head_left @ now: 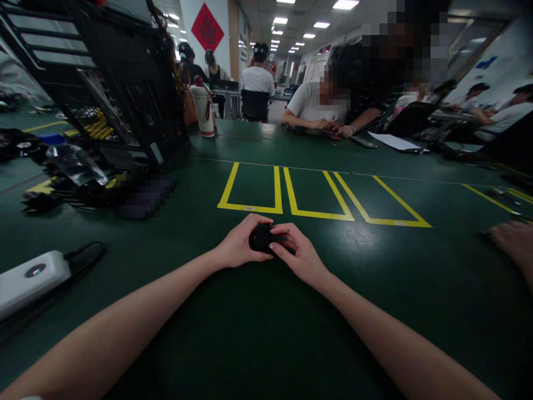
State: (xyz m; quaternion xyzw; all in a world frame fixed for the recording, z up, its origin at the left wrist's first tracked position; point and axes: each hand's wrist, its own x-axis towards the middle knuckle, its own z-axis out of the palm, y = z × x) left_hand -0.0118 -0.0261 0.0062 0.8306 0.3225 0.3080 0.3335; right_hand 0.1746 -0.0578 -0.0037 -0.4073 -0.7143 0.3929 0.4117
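A small black object (pixel 262 239), too dark to make out its kind, is held between my two hands over the green table (pixel 266 328). My left hand (pixel 242 243) wraps its thumb and fingers around the object's left side. From the right, the fingertips and thumb of my right hand (pixel 296 250) pinch its edge. Just beyond my hands, yellow tape outlines (pixel 250 209) mark the tabletop.
At left stand a black computer case (pixel 145 111), a clear water bottle (pixel 75 161) and a white device (pixel 35 278) with a cable. A paper cup (pixel 202 108) is behind. Another person's hand (pixel 516 244) rests at right; people sit across the table.
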